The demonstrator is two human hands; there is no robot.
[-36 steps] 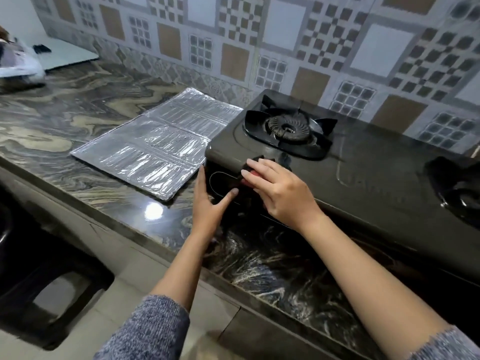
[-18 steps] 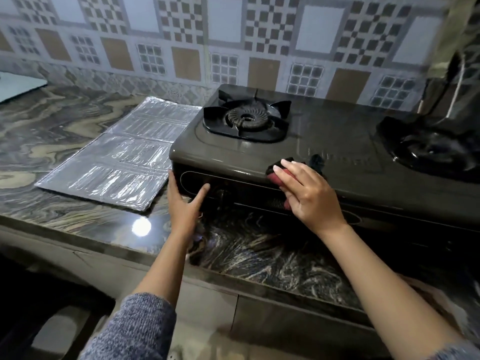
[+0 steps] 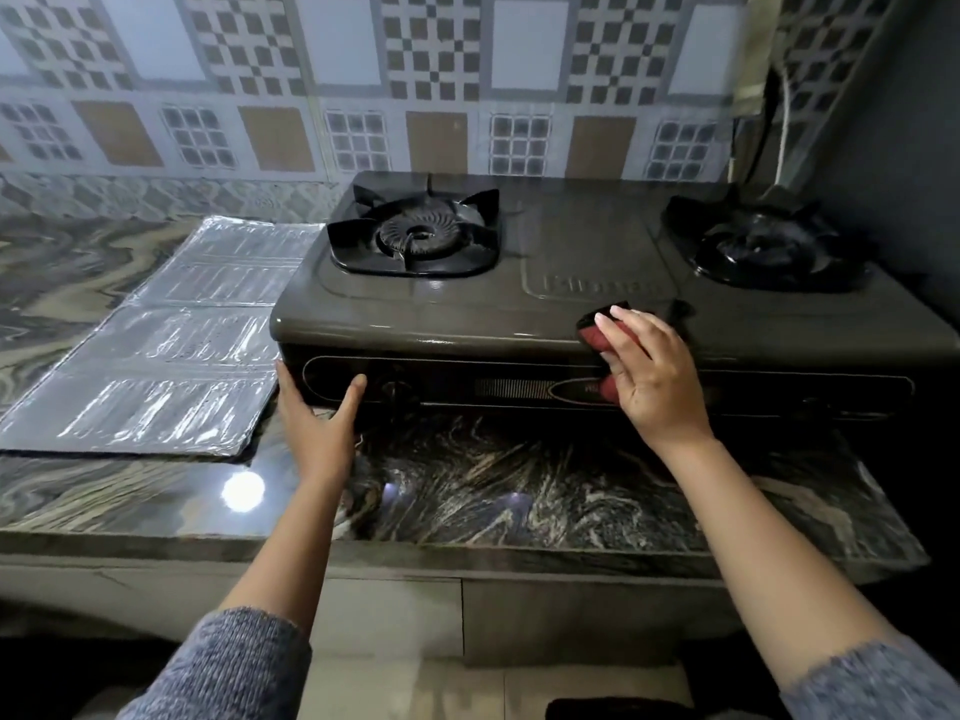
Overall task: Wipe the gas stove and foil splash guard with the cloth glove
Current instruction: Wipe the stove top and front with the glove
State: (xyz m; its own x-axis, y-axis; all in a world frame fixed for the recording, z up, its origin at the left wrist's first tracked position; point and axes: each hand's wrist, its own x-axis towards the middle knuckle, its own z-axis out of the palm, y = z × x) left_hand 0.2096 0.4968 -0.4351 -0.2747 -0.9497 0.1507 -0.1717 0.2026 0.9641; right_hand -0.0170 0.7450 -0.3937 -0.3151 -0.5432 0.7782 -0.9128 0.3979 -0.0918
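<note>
We are looking through a single head-worn wide-angle camera, facing forward and down from above the counter edge (image 3: 467,550). It is sitting close over the gas stove (image 3: 545,314), with the tiled wall (image 3: 363,85) filling the top and both forearms entering from below.

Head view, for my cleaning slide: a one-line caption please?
Right hand presses a cloth glove along the gas stove front edge; left hand steadies its corner beside the foil splash guard.

Grey knit sleeves (image 3: 228,662) pushed up both forearms.
</note>
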